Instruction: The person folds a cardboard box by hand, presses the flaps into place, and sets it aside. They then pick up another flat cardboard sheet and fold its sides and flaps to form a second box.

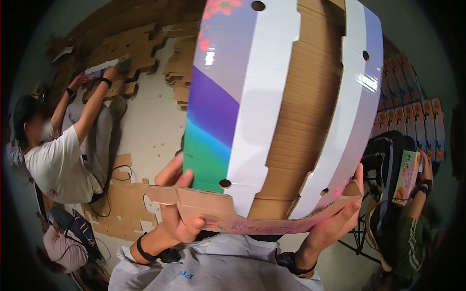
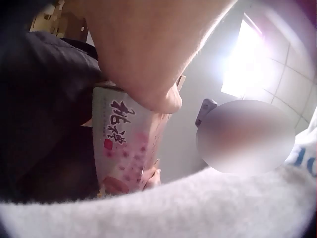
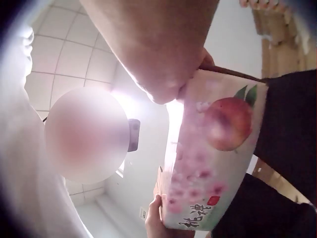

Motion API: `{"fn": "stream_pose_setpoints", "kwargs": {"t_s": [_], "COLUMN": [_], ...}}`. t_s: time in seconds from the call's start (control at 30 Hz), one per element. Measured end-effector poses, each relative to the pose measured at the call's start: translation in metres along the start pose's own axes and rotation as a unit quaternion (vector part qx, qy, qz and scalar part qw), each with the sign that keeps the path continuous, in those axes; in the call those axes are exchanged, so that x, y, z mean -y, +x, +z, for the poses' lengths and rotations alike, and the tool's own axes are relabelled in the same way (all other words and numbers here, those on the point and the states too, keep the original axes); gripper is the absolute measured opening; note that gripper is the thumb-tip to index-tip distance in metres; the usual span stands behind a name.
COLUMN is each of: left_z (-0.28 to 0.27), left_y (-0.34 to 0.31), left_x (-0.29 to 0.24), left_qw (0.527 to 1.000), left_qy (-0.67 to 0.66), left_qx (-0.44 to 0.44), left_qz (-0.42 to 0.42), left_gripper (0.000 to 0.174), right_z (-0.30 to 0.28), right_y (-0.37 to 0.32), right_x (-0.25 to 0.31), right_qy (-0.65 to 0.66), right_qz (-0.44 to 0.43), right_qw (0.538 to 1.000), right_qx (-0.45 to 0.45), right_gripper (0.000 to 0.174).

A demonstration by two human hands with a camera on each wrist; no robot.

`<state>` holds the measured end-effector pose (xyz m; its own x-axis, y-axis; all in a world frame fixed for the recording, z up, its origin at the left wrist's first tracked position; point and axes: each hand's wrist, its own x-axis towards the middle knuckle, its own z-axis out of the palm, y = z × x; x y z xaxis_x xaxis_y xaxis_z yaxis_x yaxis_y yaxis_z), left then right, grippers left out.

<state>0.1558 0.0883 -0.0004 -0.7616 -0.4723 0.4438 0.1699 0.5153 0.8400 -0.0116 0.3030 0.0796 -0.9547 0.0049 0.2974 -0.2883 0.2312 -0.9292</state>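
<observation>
A printed cardboard box (image 1: 262, 111), purple, green and pink with white flaps, stands tilted in front of my chest. Between its top flaps a long gap shows the brown cardboard inside. My left hand (image 1: 182, 223) grips the near left corner, its thumb on the raised end flap (image 1: 208, 203) and fingers along the side. The near right corner is held by my right hand (image 1: 335, 228), thumb over the flap's edge. In the right wrist view the printed end panel (image 3: 218, 158) shows a peach and blossoms. The left wrist view shows dark lettering on the same panel (image 2: 124, 144).
Flat brown cardboard sheets (image 1: 116, 43) lie stacked on the floor at the far left. A person in a white shirt (image 1: 63, 165) handles a box there. Rows of finished-looking boxes (image 1: 412, 121) stand at right, near another person's hand holding a box (image 1: 405, 177).
</observation>
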Motion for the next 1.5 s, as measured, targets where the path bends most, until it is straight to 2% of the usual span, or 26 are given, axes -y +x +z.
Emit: {"fn": "stream_pose_setpoints", "kwargs": {"t_s": [0.1,0.13,0.3,0.43,0.5,0.57,0.63,0.73,0.77,0.93,1.0,1.1,1.2,1.3,1.5], "left_z": [-0.006,-0.005,-0.006,0.010,0.024,0.024,0.017,0.007,0.011,0.012,0.011,0.006,0.011,0.021,0.008], "left_y": [0.010,0.011,0.003,0.019,0.026,0.036,0.049,0.043,0.045,0.042,0.046,0.067,0.092,0.115,0.092], "left_x": [0.006,0.004,0.000,-0.029,-0.049,-0.063,-0.073,-0.057,-0.051,-0.057,-0.059,-0.050,-0.045,-0.042,-0.031], "left_qw": [0.999,0.999,0.992,0.989,0.979,0.973,0.968,0.987,0.997,0.975,0.970,0.973,0.968,0.940,0.942], "left_qy": [-0.020,-0.015,-0.030,-0.027,-0.027,-0.049,-0.089,0.004,0.017,-0.057,-0.073,-0.082,-0.122,-0.233,-0.256], "left_qx": [0.018,0.020,0.011,-0.108,-0.161,-0.164,-0.116,0.004,-0.014,-0.020,-0.024,-0.037,-0.038,-0.020,-0.010], "left_qz": [-0.020,-0.046,-0.118,-0.096,-0.120,-0.158,-0.206,-0.161,-0.077,-0.212,-0.233,-0.214,-0.215,-0.249,-0.215], "left_gripper": [0.087,0.092,0.104,0.103,0.104,0.106,0.108,0.090,0.083,0.068,0.060,0.047,0.037,0.034,0.041], "right_z": [-0.002,-0.009,-0.018,-0.018,-0.018,-0.017,-0.016,-0.011,-0.009,-0.017,-0.018,-0.018,-0.015,-0.019,-0.018], "right_y": [0.001,0.001,0.012,0.014,0.012,0.011,0.007,-0.004,-0.006,-0.009,-0.003,-0.003,0.005,0.012,0.002], "right_x": [-0.001,-0.007,-0.008,-0.011,-0.005,-0.001,-0.001,-0.005,-0.005,-0.011,-0.011,-0.008,-0.008,-0.015,-0.017], "right_qy": [-0.035,-0.060,-0.123,-0.143,-0.141,-0.143,-0.141,-0.109,-0.086,-0.060,-0.065,0.011,0.056,0.092,0.070], "right_qz": [-0.020,-0.051,-0.065,-0.088,-0.073,-0.062,-0.061,-0.055,-0.043,-0.030,-0.046,-0.013,0.060,0.048,0.004], "right_qw": [0.999,0.997,0.989,0.984,0.985,0.986,0.987,0.992,0.995,0.997,0.996,1.000,0.997,0.994,0.997], "right_qx": [-0.012,0.017,0.051,0.058,0.061,0.060,0.039,-0.013,-0.028,-0.041,-0.044,-0.018,0.009,0.034,0.024], "right_gripper": [0.087,0.074,0.069,0.069,0.068,0.068,0.069,0.072,0.072,0.069,0.065,0.055,0.047,0.046,0.042]}}
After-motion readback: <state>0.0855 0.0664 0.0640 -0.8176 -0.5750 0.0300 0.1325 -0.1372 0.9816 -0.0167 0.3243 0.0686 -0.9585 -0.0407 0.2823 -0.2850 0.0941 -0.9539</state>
